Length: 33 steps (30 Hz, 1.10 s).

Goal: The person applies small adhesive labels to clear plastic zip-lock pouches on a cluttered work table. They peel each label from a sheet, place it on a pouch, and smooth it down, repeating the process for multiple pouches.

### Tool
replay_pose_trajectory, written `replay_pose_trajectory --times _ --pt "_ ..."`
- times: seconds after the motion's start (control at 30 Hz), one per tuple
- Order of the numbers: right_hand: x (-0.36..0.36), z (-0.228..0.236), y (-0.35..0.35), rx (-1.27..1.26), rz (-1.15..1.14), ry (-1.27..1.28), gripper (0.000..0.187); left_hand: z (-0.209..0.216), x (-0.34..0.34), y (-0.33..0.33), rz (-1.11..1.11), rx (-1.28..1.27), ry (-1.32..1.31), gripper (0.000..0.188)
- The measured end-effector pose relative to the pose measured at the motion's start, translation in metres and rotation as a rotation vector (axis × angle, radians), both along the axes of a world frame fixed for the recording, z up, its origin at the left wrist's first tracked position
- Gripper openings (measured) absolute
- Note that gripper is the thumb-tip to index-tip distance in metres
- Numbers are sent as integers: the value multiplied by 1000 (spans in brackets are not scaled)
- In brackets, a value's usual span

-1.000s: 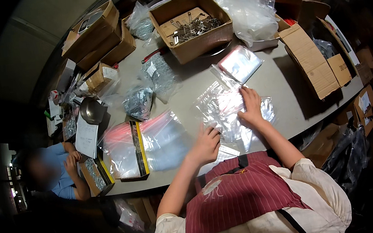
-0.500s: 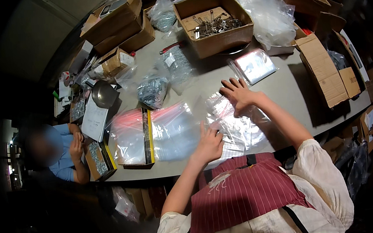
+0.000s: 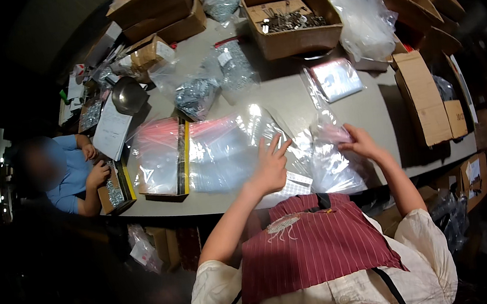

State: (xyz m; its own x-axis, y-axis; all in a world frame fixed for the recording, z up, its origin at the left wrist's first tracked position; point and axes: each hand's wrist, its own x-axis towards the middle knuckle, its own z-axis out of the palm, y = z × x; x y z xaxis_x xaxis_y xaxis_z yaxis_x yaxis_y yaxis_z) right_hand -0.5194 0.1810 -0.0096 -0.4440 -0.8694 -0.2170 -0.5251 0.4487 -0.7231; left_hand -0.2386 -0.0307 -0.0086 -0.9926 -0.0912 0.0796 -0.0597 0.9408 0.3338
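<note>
Right hand (image 3: 365, 141): thumb and fingers closed on the pinkish edge of a loose bag (image 3: 333, 169), see-through and crumpled; its body lies toward the table's near edge. Whether it is one bag or several together, I cannot tell.

Left hand (image 3: 270, 170): fingers splayed, palm down over shiny plastic film (image 3: 261, 125). No pinch visible; how hard it presses, I cannot tell.

Between the hands, close to the apron: a white gridded sheet (image 3: 298, 183), partly under film.

Left of the hands: pink-edged bags (image 3: 211, 155) lying flat. Beside them, more in a yellow-and-black-edged tray (image 3: 182, 164).

Progress, my judgement: partway. The pink-edged bags look laid out already, edges roughly lined up. The loose bag is not yet let go, and the film around both hands lies wrinkled, not squared up. I see no parts inside the bags near the hands. No count possible; layers blur together.

Farther out: a packet of flat bags (image 3: 337, 80) up the table, right of centre; beyond it an open carton (image 3: 297, 39) of metal pieces. Far left, a co-worker in a blue shirt (image 3: 67, 170), hands at a small box of grey parts.
</note>
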Motion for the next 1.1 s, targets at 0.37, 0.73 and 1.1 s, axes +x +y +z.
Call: replay_pose_trajectory --times 0.37,0.73,1.1 --pt "-17 17 6 141 256 -51 35 18 -6 -6 -85 140 17 12" --pt "-29 70 -142 50 588 -787 36 -19 -15 -10 -253 227 29 33" --pt "55 45 -248 227 730 -85 27 21 3 3 -38 591 -319 40"
